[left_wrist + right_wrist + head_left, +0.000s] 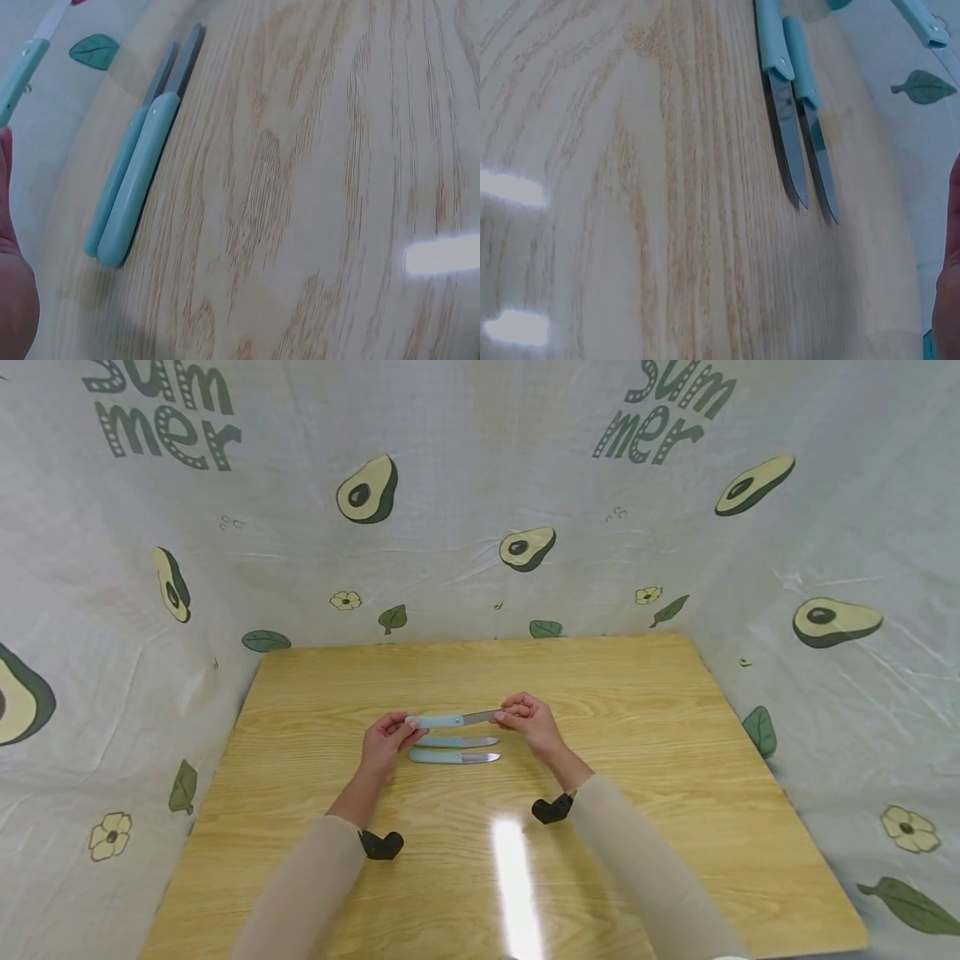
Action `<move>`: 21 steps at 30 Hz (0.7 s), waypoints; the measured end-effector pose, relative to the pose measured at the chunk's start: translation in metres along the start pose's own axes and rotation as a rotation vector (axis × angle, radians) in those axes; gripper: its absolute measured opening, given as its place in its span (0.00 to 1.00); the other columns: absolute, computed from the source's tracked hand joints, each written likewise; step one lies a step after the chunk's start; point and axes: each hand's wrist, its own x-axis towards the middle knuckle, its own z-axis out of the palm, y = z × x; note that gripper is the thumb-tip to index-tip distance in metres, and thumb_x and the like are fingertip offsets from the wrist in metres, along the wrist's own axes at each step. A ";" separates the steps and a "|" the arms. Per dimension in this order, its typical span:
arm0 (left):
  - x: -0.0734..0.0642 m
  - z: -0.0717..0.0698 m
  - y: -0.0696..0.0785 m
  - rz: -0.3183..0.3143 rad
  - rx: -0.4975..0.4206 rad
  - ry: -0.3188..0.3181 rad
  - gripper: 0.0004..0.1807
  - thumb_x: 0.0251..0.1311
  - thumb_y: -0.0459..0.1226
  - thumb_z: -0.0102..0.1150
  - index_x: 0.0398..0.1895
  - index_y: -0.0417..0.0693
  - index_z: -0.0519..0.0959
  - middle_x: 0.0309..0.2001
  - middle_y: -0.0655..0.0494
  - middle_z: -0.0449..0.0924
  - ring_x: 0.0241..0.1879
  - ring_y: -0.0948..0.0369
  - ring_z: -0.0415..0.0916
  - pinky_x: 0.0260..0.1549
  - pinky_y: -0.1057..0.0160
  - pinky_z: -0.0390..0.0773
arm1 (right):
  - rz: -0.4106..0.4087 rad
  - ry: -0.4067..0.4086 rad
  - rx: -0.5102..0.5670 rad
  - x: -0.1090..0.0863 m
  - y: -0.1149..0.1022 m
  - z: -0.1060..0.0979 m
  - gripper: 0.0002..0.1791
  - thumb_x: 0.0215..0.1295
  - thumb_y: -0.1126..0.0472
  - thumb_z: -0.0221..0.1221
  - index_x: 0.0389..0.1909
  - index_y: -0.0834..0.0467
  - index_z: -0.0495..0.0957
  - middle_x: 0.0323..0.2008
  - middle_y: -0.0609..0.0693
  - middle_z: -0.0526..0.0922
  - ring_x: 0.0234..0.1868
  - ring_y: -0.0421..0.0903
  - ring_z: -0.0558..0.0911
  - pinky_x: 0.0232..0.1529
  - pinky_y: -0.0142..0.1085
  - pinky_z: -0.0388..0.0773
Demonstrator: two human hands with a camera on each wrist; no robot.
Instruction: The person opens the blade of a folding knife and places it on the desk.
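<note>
A knife with a pale turquoise handle [438, 722] is held level between both hands in the head view. My left hand [384, 742] pinches the butt of its handle, and my right hand [534, 727] pinches the blade near the tip. Two similar knives lie parallel just below it on the table, the middle one [438, 742] and the nearest one [437, 758], blades to the right. In the left wrist view the held knife [24, 75] is raised above the table. Most of each hand is cut off in the wrist views.
The wooden table [637, 860] has a bright glare strip near its front. A white cloth [450, 435] printed with avocados and leaves surrounds its back and sides. Black wrist devices [382, 845] sit at the cuffs of the beige sleeves [307, 877].
</note>
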 end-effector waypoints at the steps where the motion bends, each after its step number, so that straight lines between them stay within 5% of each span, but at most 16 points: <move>1: 0.000 0.000 -0.001 0.002 -0.009 0.004 0.14 0.63 0.22 0.52 0.29 0.49 0.79 0.26 0.57 0.79 0.27 0.61 0.85 0.36 0.69 0.85 | 0.003 0.012 0.017 0.000 0.001 0.001 0.09 0.62 0.76 0.58 0.37 0.60 0.74 0.26 0.43 0.86 0.32 0.40 0.88 0.38 0.32 0.86; 8: 0.006 0.001 -0.001 -0.017 0.043 0.041 0.07 0.63 0.23 0.54 0.41 0.36 0.79 0.27 0.58 0.83 0.26 0.62 0.86 0.37 0.69 0.85 | 0.090 0.119 0.046 -0.001 0.012 0.003 0.13 0.64 0.79 0.53 0.48 0.72 0.66 0.24 0.42 0.86 0.29 0.39 0.87 0.35 0.28 0.85; 12: 0.012 0.003 -0.001 -0.033 0.158 0.092 0.19 0.62 0.27 0.59 0.56 0.27 0.74 0.31 0.59 0.84 0.28 0.64 0.86 0.39 0.68 0.85 | 0.160 0.181 -0.010 0.002 0.014 0.002 0.24 0.64 0.78 0.54 0.60 0.74 0.59 0.23 0.42 0.86 0.29 0.38 0.87 0.40 0.33 0.86; 21: 0.023 0.004 -0.010 -0.043 0.552 0.268 0.20 0.58 0.41 0.67 0.52 0.44 0.82 0.49 0.46 0.84 0.46 0.56 0.84 0.44 0.67 0.84 | 0.263 0.250 -0.124 0.017 0.017 0.001 0.28 0.62 0.75 0.59 0.62 0.69 0.63 0.25 0.45 0.85 0.31 0.40 0.87 0.50 0.43 0.83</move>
